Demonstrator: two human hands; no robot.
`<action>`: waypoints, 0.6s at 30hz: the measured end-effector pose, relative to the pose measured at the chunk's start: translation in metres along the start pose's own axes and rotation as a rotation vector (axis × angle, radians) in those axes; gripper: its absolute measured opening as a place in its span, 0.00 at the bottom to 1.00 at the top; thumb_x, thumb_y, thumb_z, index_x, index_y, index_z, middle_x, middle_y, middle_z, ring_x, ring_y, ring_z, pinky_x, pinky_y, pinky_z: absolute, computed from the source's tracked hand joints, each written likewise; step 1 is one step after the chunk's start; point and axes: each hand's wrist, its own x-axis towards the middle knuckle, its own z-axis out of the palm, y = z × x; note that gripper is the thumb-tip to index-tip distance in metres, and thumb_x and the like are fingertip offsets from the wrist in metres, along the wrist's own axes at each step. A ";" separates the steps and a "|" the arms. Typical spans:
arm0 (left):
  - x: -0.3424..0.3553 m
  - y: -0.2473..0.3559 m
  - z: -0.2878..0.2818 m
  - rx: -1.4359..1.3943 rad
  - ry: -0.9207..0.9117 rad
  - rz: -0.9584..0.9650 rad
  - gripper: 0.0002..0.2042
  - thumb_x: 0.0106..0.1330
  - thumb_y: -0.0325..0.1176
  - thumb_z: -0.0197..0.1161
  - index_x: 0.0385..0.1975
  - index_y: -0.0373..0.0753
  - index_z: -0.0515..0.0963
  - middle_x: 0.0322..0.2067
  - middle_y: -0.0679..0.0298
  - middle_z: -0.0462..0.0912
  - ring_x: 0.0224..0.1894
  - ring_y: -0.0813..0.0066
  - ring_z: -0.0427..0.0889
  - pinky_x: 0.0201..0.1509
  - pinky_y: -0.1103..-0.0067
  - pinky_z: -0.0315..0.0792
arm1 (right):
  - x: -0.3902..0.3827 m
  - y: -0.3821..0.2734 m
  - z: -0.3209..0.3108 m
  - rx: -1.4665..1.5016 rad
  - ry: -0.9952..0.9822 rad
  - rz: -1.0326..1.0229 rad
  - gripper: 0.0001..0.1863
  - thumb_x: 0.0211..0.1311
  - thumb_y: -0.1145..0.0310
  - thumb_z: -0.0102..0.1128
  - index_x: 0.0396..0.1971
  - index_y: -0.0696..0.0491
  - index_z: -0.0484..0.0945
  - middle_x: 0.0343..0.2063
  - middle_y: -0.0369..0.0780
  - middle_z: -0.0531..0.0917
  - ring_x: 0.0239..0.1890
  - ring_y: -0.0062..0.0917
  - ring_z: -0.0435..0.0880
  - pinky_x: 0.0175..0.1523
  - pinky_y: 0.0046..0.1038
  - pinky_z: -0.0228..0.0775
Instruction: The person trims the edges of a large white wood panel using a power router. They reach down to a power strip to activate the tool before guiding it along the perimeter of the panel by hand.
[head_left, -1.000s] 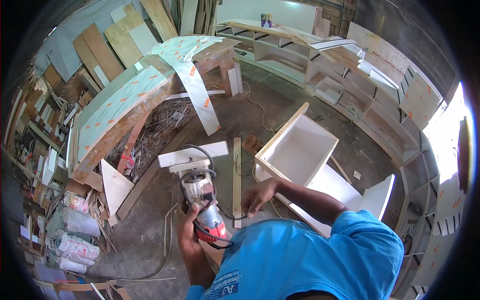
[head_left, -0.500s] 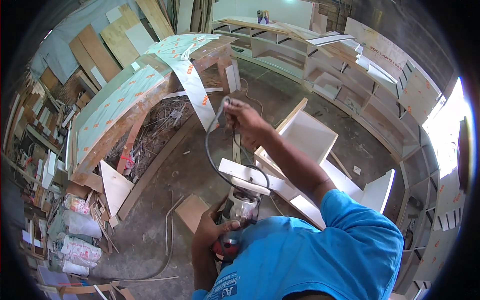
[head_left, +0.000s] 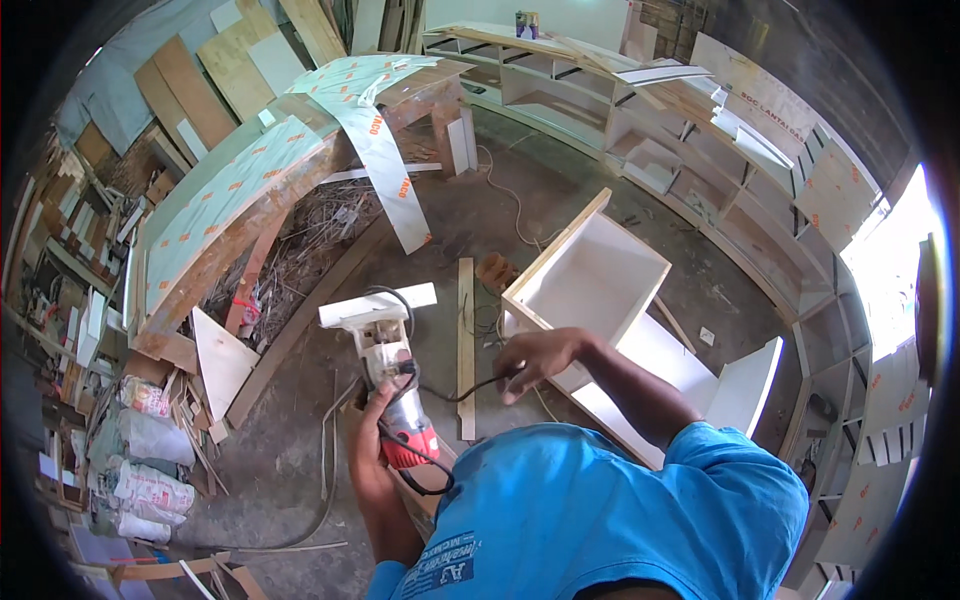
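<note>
Left hand (head_left: 370, 422) is wrapped round the body of a power tool (head_left: 405, 412), fingers closed on it; the tool is silver and red, held above the floor (head_left: 290, 505) just left of the blue shirt (head_left: 610, 510), its red end near and a white bar (head_left: 420, 296) across its far end; right hand (head_left: 540, 356) is to the right of the tool, fingers curled, with a black cord (head_left: 458, 397) pinched in them; the cord runs between that hand and the tool, and loops lie close about the tool's body.

Beyond the cord a narrow wooden strip (head_left: 466, 340) lies on the floor, pointing from near to far; to its right stands a white box (head_left: 595, 285) with a bare wood edge, its open side up, and a white panel (head_left: 752, 388) rises at the near right of it; at far left is a desk (head_left: 170, 318) partly covered by a pale printed sheet (head_left: 225, 205), one long strip of which hangs over the edge; a heap of scraps (head_left: 310, 235) lies beneath; a triangular board (head_left: 222, 362) leans at its near end, with filled sacks (head_left: 155, 438) nearer still; a long shelf unit (head_left: 690, 185) curves round the far and right sides.
</note>
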 end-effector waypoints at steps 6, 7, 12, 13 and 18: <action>-0.027 0.006 -0.003 -0.277 -0.307 -0.069 0.37 0.52 0.38 0.78 0.59 0.27 0.69 0.48 0.51 0.82 0.47 0.62 0.85 0.48 0.66 0.82 | 0.063 0.099 0.016 0.296 0.185 0.190 0.18 0.66 0.53 0.66 0.35 0.56 0.85 0.27 0.36 0.83 0.29 0.19 0.81 0.35 0.28 0.71; -0.027 0.006 0.008 -0.224 -0.375 -0.036 0.41 0.47 0.38 0.79 0.61 0.28 0.67 0.50 0.52 0.81 0.48 0.62 0.85 0.50 0.67 0.82 | 0.072 0.130 0.004 0.259 0.340 0.130 0.17 0.65 0.54 0.67 0.33 0.56 0.85 0.25 0.35 0.83 0.28 0.19 0.80 0.33 0.28 0.70; -0.032 -0.010 0.018 0.129 -0.572 -0.001 0.60 0.45 0.52 0.81 0.76 0.36 0.51 0.59 0.51 0.75 0.57 0.67 0.79 0.60 0.72 0.73 | 0.117 0.074 -0.070 0.414 0.878 0.108 0.18 0.65 0.56 0.68 0.26 0.57 0.83 0.19 0.34 0.79 0.23 0.19 0.75 0.28 0.28 0.68; -0.036 -0.010 0.030 0.147 -0.626 -0.029 0.60 0.50 0.57 0.78 0.77 0.41 0.47 0.59 0.50 0.74 0.58 0.68 0.78 0.59 0.73 0.73 | 0.115 0.066 -0.089 0.464 0.952 0.062 0.18 0.66 0.57 0.68 0.25 0.57 0.82 0.20 0.34 0.79 0.23 0.18 0.75 0.28 0.27 0.68; -0.043 -0.020 0.036 0.286 -0.507 0.061 0.59 0.52 0.72 0.64 0.78 0.43 0.44 0.64 0.47 0.70 0.61 0.60 0.76 0.62 0.67 0.71 | 0.106 -0.034 -0.137 0.372 0.985 -0.054 0.16 0.66 0.59 0.68 0.29 0.58 0.82 0.21 0.34 0.80 0.24 0.17 0.76 0.28 0.24 0.67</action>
